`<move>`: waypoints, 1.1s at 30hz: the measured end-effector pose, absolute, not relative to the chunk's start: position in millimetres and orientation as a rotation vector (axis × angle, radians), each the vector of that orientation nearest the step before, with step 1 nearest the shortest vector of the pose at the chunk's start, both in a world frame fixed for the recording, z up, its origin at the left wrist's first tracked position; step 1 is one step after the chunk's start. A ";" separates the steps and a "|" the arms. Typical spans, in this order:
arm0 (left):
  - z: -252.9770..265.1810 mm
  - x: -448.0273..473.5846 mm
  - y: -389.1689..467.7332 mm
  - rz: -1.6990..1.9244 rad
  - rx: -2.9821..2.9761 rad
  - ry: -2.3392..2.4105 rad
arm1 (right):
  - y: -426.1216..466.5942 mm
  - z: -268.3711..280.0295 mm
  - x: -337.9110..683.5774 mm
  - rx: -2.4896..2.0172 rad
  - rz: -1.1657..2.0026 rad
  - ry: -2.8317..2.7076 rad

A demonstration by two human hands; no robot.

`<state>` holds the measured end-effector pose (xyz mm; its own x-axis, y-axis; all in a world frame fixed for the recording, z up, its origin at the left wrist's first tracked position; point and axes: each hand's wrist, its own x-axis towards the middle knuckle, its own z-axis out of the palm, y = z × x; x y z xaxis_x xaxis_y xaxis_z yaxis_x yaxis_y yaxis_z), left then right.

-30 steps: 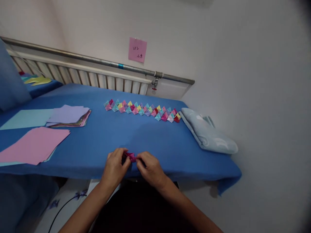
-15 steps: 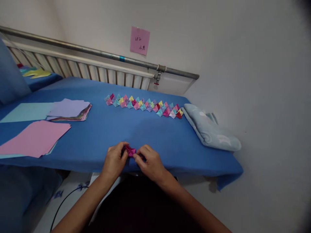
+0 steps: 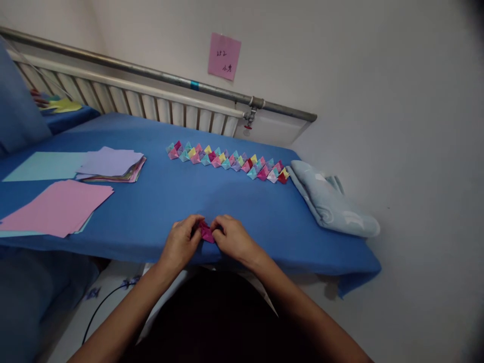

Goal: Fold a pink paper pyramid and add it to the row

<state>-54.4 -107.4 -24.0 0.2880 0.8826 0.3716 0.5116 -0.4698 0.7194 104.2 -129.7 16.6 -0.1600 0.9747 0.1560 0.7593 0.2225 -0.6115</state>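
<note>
A small folded magenta paper piece (image 3: 206, 232) is held between my two hands, just above the near part of the blue-covered table (image 3: 159, 201). On its left side my left hand (image 3: 184, 235) pinches it between thumb and fingers. My right hand (image 3: 230, 236) grips the opposite side, with thumb and fingertips closed on the paper. My fingers cover part of its folds. Farther back lie rows of small folded paper pieces (image 3: 226, 164) in pink, teal, yellow, purple and red, set close together.
At the left are a stack of pink sheets (image 3: 56, 206), a pile topped with lavender sheets (image 3: 109, 162) and a pale teal sheet (image 3: 45, 166). A folded light-blue blanket (image 3: 328, 201) lies at the right end. Behind the table run a radiator (image 3: 139, 103) and a pipe (image 3: 159, 75).
My right hand has moved up along the magenta paper, closer to my left hand. The whole view has shifted slightly. At the far left, another person's hand has come into sight.
</note>
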 end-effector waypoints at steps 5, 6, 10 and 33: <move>-24.8 -56.7 -105.8 1.030 2.064 1.298 | -129.1 19.1 104.0 -1.641 0.504 -2.078; -24.4 -56.6 -105.5 1.024 2.062 1.303 | -129.4 20.3 103.9 -1.658 0.501 -2.095; -21.3 -53.1 -104.9 0.963 2.043 1.341 | -131.6 26.2 103.5 -1.721 0.548 -2.132; 20.0 -41.9 -87.0 0.220 2.126 1.609 | -123.9 34.7 110.5 -1.672 0.555 -2.344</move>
<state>-41.9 -87.0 20.0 0.3025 0.9418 -0.1465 0.8679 -0.2086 0.4508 110.5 -123.9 34.7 -0.3350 0.9411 -0.0469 0.8622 0.2861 -0.4180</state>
